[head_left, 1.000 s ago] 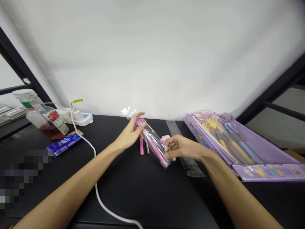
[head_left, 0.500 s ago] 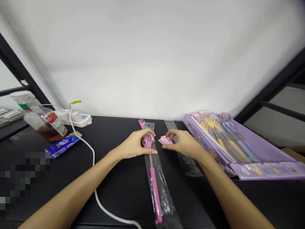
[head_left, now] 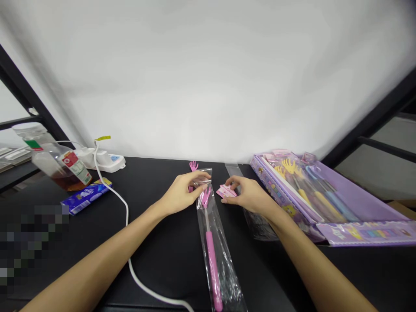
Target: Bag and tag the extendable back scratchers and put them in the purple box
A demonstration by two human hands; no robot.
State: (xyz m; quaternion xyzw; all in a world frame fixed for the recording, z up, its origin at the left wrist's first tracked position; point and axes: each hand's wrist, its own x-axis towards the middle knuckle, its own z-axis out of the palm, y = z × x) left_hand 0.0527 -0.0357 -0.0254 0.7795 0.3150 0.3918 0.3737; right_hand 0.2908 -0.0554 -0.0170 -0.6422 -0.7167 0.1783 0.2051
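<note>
A pink back scratcher (head_left: 212,264) with a hand-shaped head lies inside a long clear plastic bag (head_left: 227,268), its handle toward me. My left hand (head_left: 182,193) is closed at the bag's upper end, thumb and fingers pinching the plastic just above the scratcher's head. Behind those fingers the pink claw of a second back scratcher (head_left: 193,165) shows; the rest is mostly hidden. My right hand (head_left: 247,194) holds small pink printed cards (head_left: 225,190) between thumb and fingers, a little right of the bag. Under my right wrist lies another clear bag (head_left: 260,227).
On the right stands a purple display box (head_left: 357,186) with yellow and blue back scratchers in it. At the left are a bottle of brown liquid (head_left: 65,169), a blue packet (head_left: 86,197), a white power strip (head_left: 110,162) and a white cable (head_left: 127,212) crossing the black table.
My left thumb and fingers have come together at the bag's top, having been spread across it. The bagged back scratcher sits slightly nearer me. My right hand stays with the cards.
</note>
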